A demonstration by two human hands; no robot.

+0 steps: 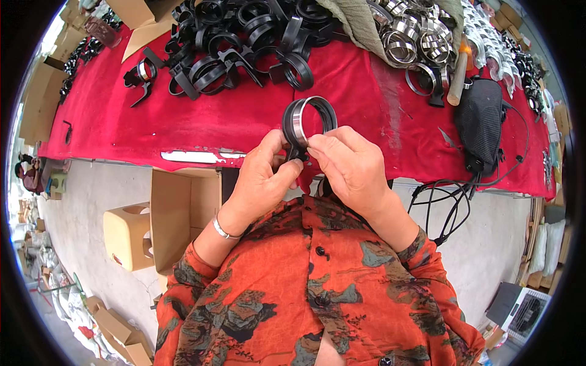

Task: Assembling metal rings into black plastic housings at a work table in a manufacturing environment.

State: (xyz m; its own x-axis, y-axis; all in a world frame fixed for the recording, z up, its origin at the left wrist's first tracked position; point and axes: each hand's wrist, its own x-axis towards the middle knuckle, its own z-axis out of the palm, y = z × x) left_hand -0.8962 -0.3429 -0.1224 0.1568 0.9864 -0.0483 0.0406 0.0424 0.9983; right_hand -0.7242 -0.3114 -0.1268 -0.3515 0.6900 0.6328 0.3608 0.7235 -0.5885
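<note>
Above the table's front edge, my left hand (259, 177) grips a black ring-shaped part (330, 114) by its lower stem, thumb and fingers closed round it. A shiny silver metal ring (297, 124) sits at this black part, its band upright near the left side. I cannot tell how deep it is seated. My right hand (351, 168) pinches the lower edge of the silver ring between thumb and fingertips. Both hands meet in front of my chest, the ring standing above them.
Many black ring parts (210, 73) are heaped at the back of the red-covered table (354, 79). Silver rings (421, 36) lie on a greenish cloth (360, 27). Right of them are a wooden-handled tool (459, 79) and a black mesh pouch (482, 122). Below stand a cardboard box (171, 213) and a yellow stool (125, 238).
</note>
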